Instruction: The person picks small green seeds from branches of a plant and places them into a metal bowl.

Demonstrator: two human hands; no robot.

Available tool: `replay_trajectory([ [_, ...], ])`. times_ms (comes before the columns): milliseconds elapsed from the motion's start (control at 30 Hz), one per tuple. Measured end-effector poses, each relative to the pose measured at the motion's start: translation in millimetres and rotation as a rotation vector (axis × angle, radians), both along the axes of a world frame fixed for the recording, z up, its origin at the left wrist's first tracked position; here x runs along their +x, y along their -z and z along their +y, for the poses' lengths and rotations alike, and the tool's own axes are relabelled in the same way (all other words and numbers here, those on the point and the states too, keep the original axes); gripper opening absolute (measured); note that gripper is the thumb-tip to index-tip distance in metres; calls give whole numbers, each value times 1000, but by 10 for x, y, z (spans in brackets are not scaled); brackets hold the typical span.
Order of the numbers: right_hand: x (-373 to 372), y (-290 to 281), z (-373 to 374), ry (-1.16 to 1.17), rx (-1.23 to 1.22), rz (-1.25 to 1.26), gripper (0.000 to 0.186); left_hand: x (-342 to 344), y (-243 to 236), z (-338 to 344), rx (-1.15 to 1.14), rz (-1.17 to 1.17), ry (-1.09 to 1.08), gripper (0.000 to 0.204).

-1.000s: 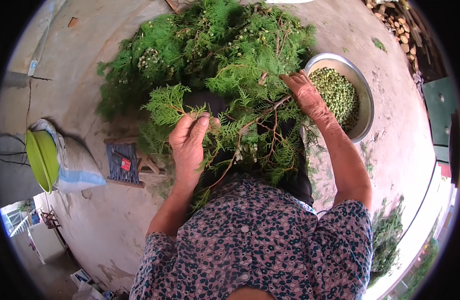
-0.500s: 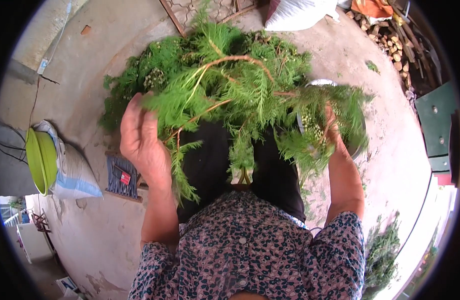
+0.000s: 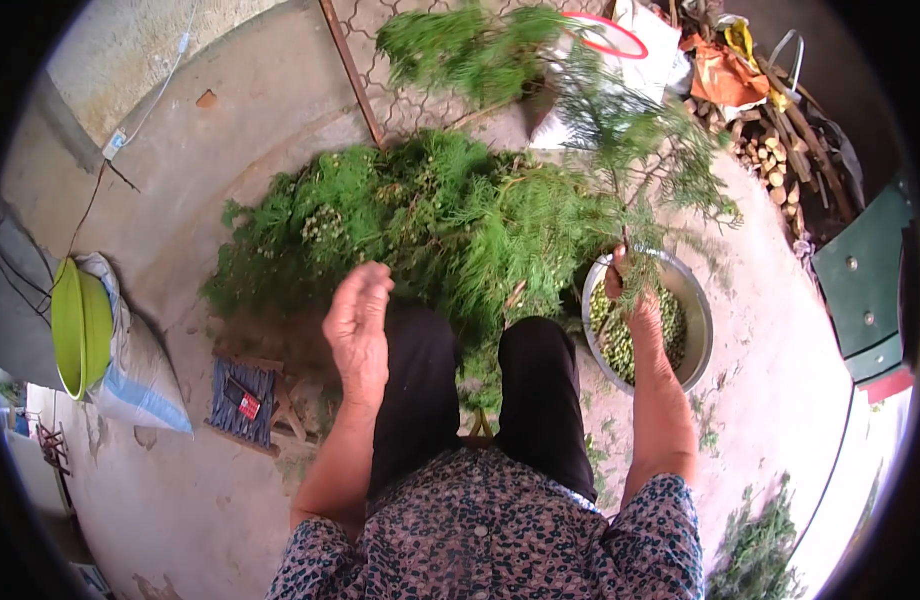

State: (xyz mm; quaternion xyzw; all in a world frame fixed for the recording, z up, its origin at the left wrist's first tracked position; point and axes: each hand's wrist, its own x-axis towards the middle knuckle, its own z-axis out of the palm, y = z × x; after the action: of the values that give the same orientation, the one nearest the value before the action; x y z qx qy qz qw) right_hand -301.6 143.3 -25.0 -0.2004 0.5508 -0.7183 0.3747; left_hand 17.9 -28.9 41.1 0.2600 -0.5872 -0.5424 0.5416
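Note:
My left hand [image 3: 356,325] is raised above my left knee and the leafy pile, fingers loosely bent and empty, slightly blurred. My right hand [image 3: 632,300] grips the stem of a cut evergreen branch [image 3: 650,150], which stands up and away from me with blurred foliage. Under that hand is a steel bowl [image 3: 698,345] holding many small green round cones or berries [image 3: 617,340]. A heap of evergreen branches with pale cone clusters [image 3: 370,205] lies in front of my knees.
Lime plastic basin [image 3: 83,330] and woven sack [image 3: 143,375] at left, beside a small folding stool [image 3: 240,410]. Firewood [image 3: 780,165], orange bag [image 3: 725,75] and white sacks [image 3: 655,30] at back right. Green drawer unit [image 3: 860,290] at right. Loose greenery [image 3: 750,555] lies lower right.
The branch has left my lap and swung up and away in my right hand, baring my legs. My left hand has let go of it. The view has shifted, showing more background.

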Motion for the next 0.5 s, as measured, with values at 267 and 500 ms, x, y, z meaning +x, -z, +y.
replay_trajectory([
  [267, 21, -198, 4, 31, -64, -111, 37, -171, 492, -154, 558, -130, 700, 22],
  [500, 342, -385, -98, -79, -276, -319, 43, -255, 421, -214, 692, -61, 857, 24],
])
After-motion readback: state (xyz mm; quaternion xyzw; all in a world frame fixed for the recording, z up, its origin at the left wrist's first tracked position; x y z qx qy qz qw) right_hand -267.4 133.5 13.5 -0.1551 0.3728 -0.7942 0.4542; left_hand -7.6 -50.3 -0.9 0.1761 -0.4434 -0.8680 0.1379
